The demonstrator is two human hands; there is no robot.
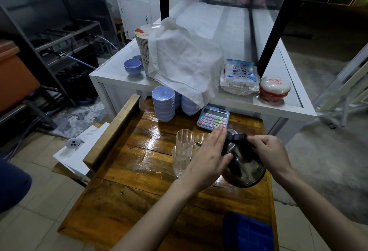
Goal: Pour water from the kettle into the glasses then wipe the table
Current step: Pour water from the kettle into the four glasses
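Note:
A steel kettle [246, 168] is tilted to the left above the wooden table [139, 195], its spout toward a cluster of clear glasses [184, 141]. My right hand [267, 151] grips the kettle's black handle. My left hand [211, 157] lies flat with fingers straight against the kettle's lid and left side. The nearest glass [180, 161] holds some water. A blue cloth [248, 231] lies folded at the table's near right corner. The tabletop looks wet and glossy around the glasses.
Stacks of lilac bowls [163, 104] and a pastel calculator [214, 117] stand at the table's far end. Behind is a white counter [117, 71] with plates under a white cloth [185, 61], bagged items and a red-and-white container [274, 88].

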